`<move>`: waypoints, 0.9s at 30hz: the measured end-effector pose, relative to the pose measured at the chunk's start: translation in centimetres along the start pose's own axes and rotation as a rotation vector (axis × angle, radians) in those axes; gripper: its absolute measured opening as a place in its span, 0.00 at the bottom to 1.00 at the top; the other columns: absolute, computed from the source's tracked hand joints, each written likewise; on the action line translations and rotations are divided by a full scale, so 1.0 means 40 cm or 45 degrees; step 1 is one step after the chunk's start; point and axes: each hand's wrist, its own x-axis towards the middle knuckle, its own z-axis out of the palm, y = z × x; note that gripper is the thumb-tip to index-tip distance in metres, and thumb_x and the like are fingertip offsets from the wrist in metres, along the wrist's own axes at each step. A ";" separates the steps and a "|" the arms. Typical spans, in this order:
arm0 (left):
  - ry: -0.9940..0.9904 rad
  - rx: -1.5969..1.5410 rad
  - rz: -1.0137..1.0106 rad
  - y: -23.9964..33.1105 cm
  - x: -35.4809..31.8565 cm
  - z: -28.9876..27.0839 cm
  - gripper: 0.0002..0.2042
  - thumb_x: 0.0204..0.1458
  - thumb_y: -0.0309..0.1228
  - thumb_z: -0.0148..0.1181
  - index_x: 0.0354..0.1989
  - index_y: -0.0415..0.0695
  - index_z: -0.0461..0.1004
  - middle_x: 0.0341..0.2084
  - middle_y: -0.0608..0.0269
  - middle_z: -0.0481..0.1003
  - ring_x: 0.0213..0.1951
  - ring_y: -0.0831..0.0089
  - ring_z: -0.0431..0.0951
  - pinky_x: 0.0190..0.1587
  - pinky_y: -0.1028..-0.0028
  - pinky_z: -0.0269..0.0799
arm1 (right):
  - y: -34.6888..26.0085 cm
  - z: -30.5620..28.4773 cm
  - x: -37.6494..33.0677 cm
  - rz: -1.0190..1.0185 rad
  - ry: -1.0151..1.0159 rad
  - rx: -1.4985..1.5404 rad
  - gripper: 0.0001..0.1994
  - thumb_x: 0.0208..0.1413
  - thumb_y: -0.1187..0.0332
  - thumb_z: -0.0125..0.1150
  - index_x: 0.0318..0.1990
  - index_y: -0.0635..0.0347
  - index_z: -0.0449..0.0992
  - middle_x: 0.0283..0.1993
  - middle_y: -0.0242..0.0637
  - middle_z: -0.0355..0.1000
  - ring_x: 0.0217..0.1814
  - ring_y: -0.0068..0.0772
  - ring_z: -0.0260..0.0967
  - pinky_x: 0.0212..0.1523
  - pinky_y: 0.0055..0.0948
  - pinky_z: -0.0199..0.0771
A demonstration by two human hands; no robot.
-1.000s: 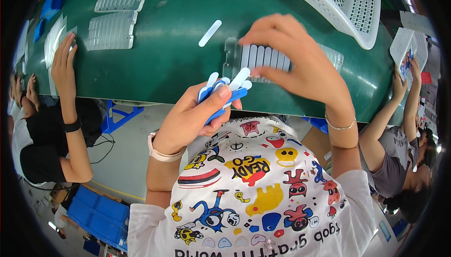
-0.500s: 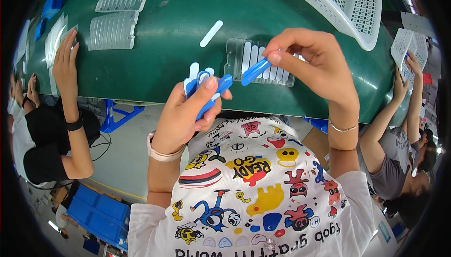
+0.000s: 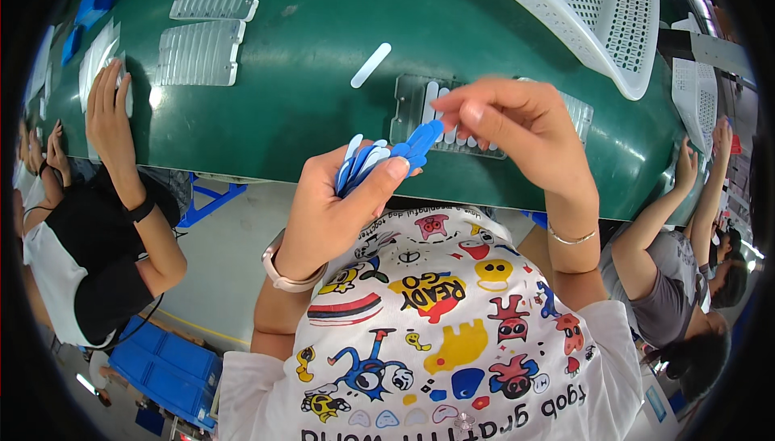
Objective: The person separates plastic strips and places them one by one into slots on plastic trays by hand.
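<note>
My right hand [image 3: 517, 130] has come back from the clear ribbed plastic tray [image 3: 492, 114] on the green work surface [image 3: 307, 78] to the fan of flat blue and white plastic sticks [image 3: 379, 158] in my left hand [image 3: 339, 207], so another stick is being drawn for loading. Left fingers are clamped around the fan above the table edge; right thumb and forefinger pinch a blue stick's tip, wrist raised, remaining fingers curled.

Blue and white sticks [image 3: 379, 158] fanned in left hand [image 3: 339, 207]. Green table surface [image 3: 307, 45]. Clear ridged tray [image 3: 484, 114] with white sticks, two more clear trays [image 3: 202, 29] far left. White perforated basket [image 3: 597, 13] far right. White shirt [image 3: 452, 336], multicolour cartoon print. Blue crates [image 3: 173, 360] near left.
</note>
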 end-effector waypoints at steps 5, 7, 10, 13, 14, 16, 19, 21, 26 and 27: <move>-0.010 0.039 0.056 0.000 0.001 -0.008 0.14 0.54 0.38 0.56 0.30 0.37 0.76 0.11 0.75 0.63 0.14 0.89 0.58 0.16 0.84 0.49 | 0.010 0.024 -0.009 -0.076 -0.044 -0.131 0.07 0.54 0.75 0.56 0.37 0.68 0.77 0.31 0.37 0.75 0.31 0.19 0.68 0.32 0.17 0.67; 0.044 -0.053 0.058 -0.002 0.005 -0.010 0.13 0.54 0.37 0.56 0.30 0.37 0.75 0.11 0.75 0.62 0.13 0.89 0.57 0.15 0.84 0.47 | 0.025 0.020 -0.006 -0.068 -0.024 -0.053 0.07 0.54 0.74 0.57 0.37 0.67 0.78 0.30 0.35 0.75 0.31 0.18 0.68 0.32 0.17 0.68; 0.100 -0.201 -0.058 -0.001 0.005 -0.014 0.13 0.55 0.36 0.56 0.29 0.36 0.74 0.11 0.75 0.62 0.13 0.90 0.56 0.14 0.84 0.46 | 0.030 0.023 -0.005 -0.032 -0.004 0.097 0.07 0.53 0.73 0.58 0.36 0.66 0.78 0.31 0.35 0.76 0.30 0.18 0.69 0.33 0.17 0.69; 0.088 -0.243 -0.090 0.006 0.004 -0.014 0.14 0.55 0.36 0.55 0.28 0.34 0.74 0.11 0.74 0.62 0.12 0.90 0.55 0.14 0.84 0.45 | 0.032 0.029 -0.005 -0.024 -0.008 0.174 0.07 0.53 0.73 0.58 0.37 0.67 0.78 0.32 0.35 0.76 0.31 0.19 0.69 0.35 0.18 0.70; 0.079 -0.253 -0.106 0.005 0.003 -0.014 0.15 0.55 0.37 0.55 0.28 0.34 0.74 0.11 0.74 0.62 0.12 0.90 0.55 0.14 0.84 0.45 | 0.033 0.030 -0.005 -0.045 -0.014 0.178 0.07 0.53 0.73 0.58 0.37 0.67 0.78 0.32 0.36 0.76 0.31 0.19 0.69 0.35 0.18 0.70; 0.058 -0.251 -0.103 0.000 0.004 -0.018 0.15 0.55 0.36 0.54 0.29 0.33 0.72 0.10 0.72 0.61 0.11 0.88 0.55 0.13 0.84 0.46 | 0.035 0.030 -0.005 -0.061 -0.028 0.202 0.07 0.53 0.73 0.58 0.37 0.67 0.78 0.33 0.35 0.76 0.32 0.19 0.69 0.35 0.18 0.70; 0.029 -0.248 -0.083 -0.009 0.008 -0.021 0.15 0.56 0.36 0.53 0.31 0.32 0.71 0.10 0.71 0.61 0.10 0.87 0.55 0.12 0.84 0.47 | 0.041 0.042 -0.005 -0.119 0.003 0.206 0.06 0.52 0.74 0.59 0.36 0.66 0.78 0.32 0.34 0.75 0.31 0.18 0.68 0.32 0.17 0.68; 0.023 -0.251 -0.063 -0.011 0.010 -0.019 0.14 0.56 0.36 0.53 0.31 0.32 0.71 0.10 0.70 0.61 0.10 0.87 0.56 0.12 0.84 0.47 | 0.051 0.043 -0.005 -0.160 0.045 0.184 0.06 0.51 0.74 0.60 0.36 0.65 0.78 0.31 0.34 0.75 0.30 0.16 0.68 0.31 0.16 0.67; 0.150 -0.285 -0.113 -0.009 0.013 -0.022 0.14 0.56 0.36 0.53 0.33 0.32 0.71 0.10 0.70 0.61 0.09 0.88 0.54 0.11 0.84 0.44 | 0.084 0.022 0.014 -0.635 0.474 -0.417 0.05 0.48 0.75 0.61 0.34 0.62 0.78 0.29 0.31 0.75 0.25 0.13 0.63 0.26 0.16 0.61; 0.158 -0.343 -0.135 -0.005 0.010 -0.024 0.16 0.54 0.39 0.56 0.30 0.34 0.74 0.11 0.73 0.63 0.12 0.91 0.53 0.13 0.85 0.44 | 0.077 0.020 0.010 -0.545 0.432 -0.318 0.03 0.48 0.77 0.60 0.32 0.62 0.77 0.30 0.33 0.75 0.28 0.14 0.66 0.30 0.16 0.64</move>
